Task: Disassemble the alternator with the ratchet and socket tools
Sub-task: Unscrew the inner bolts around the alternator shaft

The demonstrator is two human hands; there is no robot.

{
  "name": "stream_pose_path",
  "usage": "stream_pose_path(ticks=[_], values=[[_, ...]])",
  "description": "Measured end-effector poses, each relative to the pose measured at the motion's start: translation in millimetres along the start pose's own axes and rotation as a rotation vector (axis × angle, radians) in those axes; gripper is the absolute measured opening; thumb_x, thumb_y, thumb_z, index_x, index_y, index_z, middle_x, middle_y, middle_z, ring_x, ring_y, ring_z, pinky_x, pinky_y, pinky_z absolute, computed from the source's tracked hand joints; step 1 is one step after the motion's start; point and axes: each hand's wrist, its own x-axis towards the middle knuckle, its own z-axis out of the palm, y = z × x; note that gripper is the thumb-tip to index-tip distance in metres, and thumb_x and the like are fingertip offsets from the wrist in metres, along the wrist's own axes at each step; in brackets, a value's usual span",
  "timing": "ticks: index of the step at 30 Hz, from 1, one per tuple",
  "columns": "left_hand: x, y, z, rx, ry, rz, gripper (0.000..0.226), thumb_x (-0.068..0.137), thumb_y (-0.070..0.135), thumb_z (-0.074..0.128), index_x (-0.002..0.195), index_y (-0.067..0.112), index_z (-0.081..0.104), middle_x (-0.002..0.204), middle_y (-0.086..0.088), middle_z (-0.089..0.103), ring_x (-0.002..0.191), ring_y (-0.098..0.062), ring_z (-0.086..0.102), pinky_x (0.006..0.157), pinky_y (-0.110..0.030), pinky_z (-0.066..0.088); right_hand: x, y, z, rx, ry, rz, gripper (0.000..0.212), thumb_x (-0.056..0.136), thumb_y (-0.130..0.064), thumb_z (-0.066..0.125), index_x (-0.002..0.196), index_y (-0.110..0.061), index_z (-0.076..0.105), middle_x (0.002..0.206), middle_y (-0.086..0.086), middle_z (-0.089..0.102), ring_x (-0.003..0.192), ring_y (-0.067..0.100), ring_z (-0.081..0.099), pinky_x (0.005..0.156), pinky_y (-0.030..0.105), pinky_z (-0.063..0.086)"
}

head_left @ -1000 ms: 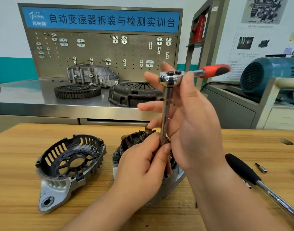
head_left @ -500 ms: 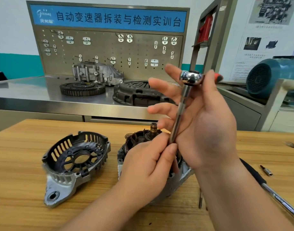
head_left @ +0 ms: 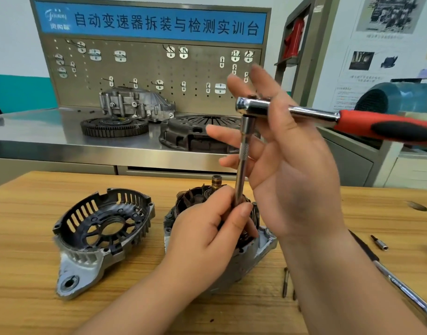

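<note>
The left hand (head_left: pixel 207 234) pinches the lower end of the extension bar (head_left: pixel 242 163) between thumb and curled fingers, right over the open alternator (head_left: pixel 264 244), which sits mid-tabletop (head_left: pixel 26 238) with its brass-tipped shaft poking up beside the knuckles. Up top, the bar plugs into the chrome head of the ratchet (head_left: pixel 252 108), whose red-and-black handle juts off to the right. The right hand (head_left: pixel 297 170) has its fingers splayed straight, with the ratchet's neck crossing the crook of the hand; how firmly it is seated there is unclear. The removed end cover (head_left: pixel 103 226) lies left of the alternator, just apart from it. A chrome-shafted tool (head_left: pixel 401 285) and a small bit (head_left: pixel 379 243) rest on the right.
</note>
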Motion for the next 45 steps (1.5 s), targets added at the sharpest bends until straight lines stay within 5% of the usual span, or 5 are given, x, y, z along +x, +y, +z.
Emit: stream_pose_path(ticks=[6,16,27,37,45], values=[[1,3,-3,-0.031,-0.020,-0.018,0.028,0.093,0.042,0.038,0.091,0.024,0.059,0.077,0.012,0.069,0.061,-0.021,0.060,0.060,-0.038,0.046,2,-2,-3,0.045,-0.018,0.218,0.051,0.100,-0.045,0.028,0.119,-0.006,0.054,0.102,0.006,0.075,0.081,0.020,0.071,0.053,0.024,0.053],[3,6,-3,-0.094,-0.021,-0.079,0.031,0.090,0.040,0.046,0.089,0.014,0.063,0.076,0.007,0.070,0.063,-0.025,0.063,0.061,-0.045,0.049,1,-4,-3,-0.141,-0.078,-0.140,0.030,0.086,-0.015,0.060,0.112,-0.030,0.062,0.114,-0.010,0.067,0.101,0.012,0.064,0.069,0.023,0.051],[3,2,-6,-0.013,-0.068,-0.029,0.041,0.092,0.042,0.037,0.089,0.008,0.061,0.073,0.016,0.069,0.062,-0.019,0.062,0.061,-0.036,0.045,5,-2,-7,0.129,-0.091,0.234,0.050,0.100,-0.046,0.025,0.116,-0.010,0.056,0.089,0.005,0.075,0.066,0.017,0.068,0.051,0.024,0.049],[4,6,-2,-0.021,-0.028,-0.101,0.029,0.092,0.038,0.048,0.087,0.014,0.062,0.065,0.012,0.067,0.058,-0.020,0.060,0.057,-0.033,0.046,5,-1,-10,-0.250,-0.079,-0.237,0.035,0.092,-0.025,0.056,0.126,-0.033,0.055,0.121,-0.011,0.062,0.100,0.012,0.066,0.067,0.024,0.052],[1,2,-3,-0.019,-0.075,-0.047,0.045,0.090,0.047,0.037,0.088,0.009,0.061,0.069,0.012,0.067,0.065,-0.018,0.063,0.062,-0.042,0.049,5,2,-9,0.144,-0.121,0.160,0.049,0.100,-0.046,0.022,0.125,-0.016,0.051,0.099,0.004,0.074,0.068,0.020,0.069,0.053,0.026,0.052]])
